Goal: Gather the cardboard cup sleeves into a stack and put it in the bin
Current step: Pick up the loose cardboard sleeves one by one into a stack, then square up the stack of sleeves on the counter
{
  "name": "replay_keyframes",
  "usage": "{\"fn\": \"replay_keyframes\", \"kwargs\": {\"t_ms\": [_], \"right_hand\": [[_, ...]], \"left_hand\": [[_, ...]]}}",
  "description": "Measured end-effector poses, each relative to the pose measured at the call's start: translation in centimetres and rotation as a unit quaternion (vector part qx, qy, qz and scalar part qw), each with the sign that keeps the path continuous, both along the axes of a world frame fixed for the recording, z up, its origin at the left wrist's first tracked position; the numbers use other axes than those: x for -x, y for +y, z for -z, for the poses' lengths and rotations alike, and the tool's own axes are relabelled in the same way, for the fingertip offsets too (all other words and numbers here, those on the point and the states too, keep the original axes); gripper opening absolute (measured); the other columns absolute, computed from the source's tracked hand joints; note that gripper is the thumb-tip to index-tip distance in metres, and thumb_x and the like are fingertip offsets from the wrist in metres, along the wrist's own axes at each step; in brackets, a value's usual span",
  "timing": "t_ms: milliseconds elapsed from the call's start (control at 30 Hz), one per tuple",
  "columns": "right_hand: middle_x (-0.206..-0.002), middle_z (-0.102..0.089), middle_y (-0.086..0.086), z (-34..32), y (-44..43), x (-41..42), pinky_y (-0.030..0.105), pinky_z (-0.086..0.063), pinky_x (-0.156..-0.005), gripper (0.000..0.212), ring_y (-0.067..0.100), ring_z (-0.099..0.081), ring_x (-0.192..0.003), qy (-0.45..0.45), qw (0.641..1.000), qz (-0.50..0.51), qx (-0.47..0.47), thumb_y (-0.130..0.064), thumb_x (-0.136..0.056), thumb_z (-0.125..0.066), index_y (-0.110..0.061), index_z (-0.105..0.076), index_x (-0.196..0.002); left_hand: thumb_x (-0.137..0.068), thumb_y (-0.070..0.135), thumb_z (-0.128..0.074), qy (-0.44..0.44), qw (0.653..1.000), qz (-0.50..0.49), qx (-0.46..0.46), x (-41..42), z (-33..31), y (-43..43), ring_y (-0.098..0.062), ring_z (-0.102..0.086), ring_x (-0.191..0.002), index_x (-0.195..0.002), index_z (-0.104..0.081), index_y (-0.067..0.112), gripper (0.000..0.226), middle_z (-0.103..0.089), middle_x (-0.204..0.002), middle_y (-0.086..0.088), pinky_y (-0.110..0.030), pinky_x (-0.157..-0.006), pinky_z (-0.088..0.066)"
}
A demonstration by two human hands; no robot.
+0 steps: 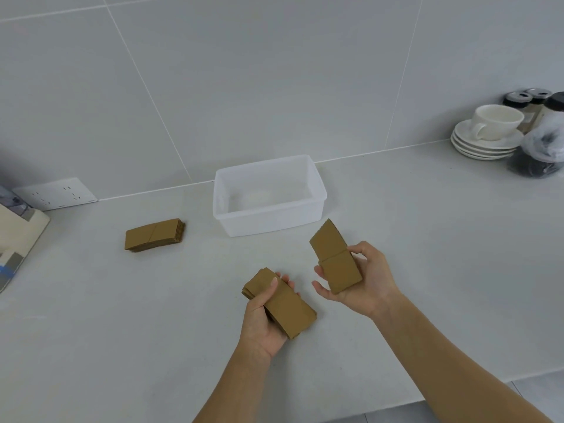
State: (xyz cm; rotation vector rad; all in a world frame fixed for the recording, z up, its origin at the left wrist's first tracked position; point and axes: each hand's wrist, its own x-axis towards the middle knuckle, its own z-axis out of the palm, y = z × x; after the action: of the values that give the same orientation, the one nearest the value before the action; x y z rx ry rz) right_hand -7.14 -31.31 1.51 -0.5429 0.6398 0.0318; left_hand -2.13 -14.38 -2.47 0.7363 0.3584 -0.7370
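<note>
Brown cardboard sleeves are sitting in three bunches, head view only. One bunch (pixel 279 302) is being gripped by the left hand (pixel 264 323), thumb on top, fingers curled under. A second bunch (pixel 335 261) is being pinched edgewise by the right hand (pixel 360 279), tilted up off the counter (pixel 122 331). The third stack (pixel 155 235) is lying flat on the counter, well left of both hands. One translucent white bin (pixel 270 195) is standing against the tiled wall, between the loose stack and the right hand, nothing visible inside. Far right: one cup (pixel 496 121) resting on four stacked saucers (pixel 485 145), dark-lidded jars (pixel 532 102) behind. One wall socket (pixel 56 193) at left.
</note>
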Motion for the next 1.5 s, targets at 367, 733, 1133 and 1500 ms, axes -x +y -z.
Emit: {"fn": "replay_keyframes", "kwargs": {"t_ms": [367,733,1133,1500], "right_hand": [[-0.1,-0.069,0.008,0.1,2.1,-0.6,0.032,-0.055,-0.07,0.024,0.02,-0.066,-0.088,-0.049,0.966,-0.123,0.221,-0.013,-0.09,-0.054,-0.007,-0.062,-0.112],[-0.091,-0.071,0.014,0.2,6.1,-1.0,0.022,-0.049,-0.066,0.027,0.017,-0.065,-0.076,-0.058,0.891,-0.202,0.402,-0.018,-0.081,-0.069,-0.017,-0.06,-0.106],[-0.075,-0.053,-0.006,2.0,8.9,-1.3,0.018,-0.045,-0.064,0.028,0.007,-0.055,-0.071,-0.057,0.838,-0.21,0.501,-0.024,-0.083,-0.066,-0.023,-0.061,-0.111],[-0.113,-0.047,-0.006,1.9,8.5,-1.7,0.025,-0.042,-0.094,0.046,0.009,-0.046,-0.102,-0.083,0.721,-0.235,0.646,-0.018,-0.078,-0.068,-0.027,-0.053,-0.121]], "left_hand": [[-0.071,0.026,-0.068,0.001,0.999,-0.032,0.034,-0.1,-0.1,1.5,-0.022,-0.062,-0.088,-0.109,-0.061,0.012,0.04,-0.068,-0.093,-0.006,-0.044,-0.096,-0.043],[-0.037,0.044,-0.09,-0.021,0.999,-0.001,0.049,0.3,-0.8,2.3,-0.038,-0.062,-0.108,-0.122,-0.057,0.009,0.098,-0.062,-0.123,-0.023,-0.052,-0.077,-0.056],[-0.073,0.02,-0.063,-0.029,0.999,0.017,0.038,0.4,-0.8,3.2,-0.032,-0.071,-0.08,-0.102,-0.064,0.004,0.033,-0.072,-0.091,-0.021,-0.044,-0.069,-0.059],[-0.081,0.003,-0.062,-0.135,0.978,0.088,-0.132,-0.6,-0.6,4.8,-0.024,-0.068,-0.085,-0.1,-0.069,0.007,0.021,-0.072,-0.095,-0.01,-0.042,-0.076,-0.055]]}}
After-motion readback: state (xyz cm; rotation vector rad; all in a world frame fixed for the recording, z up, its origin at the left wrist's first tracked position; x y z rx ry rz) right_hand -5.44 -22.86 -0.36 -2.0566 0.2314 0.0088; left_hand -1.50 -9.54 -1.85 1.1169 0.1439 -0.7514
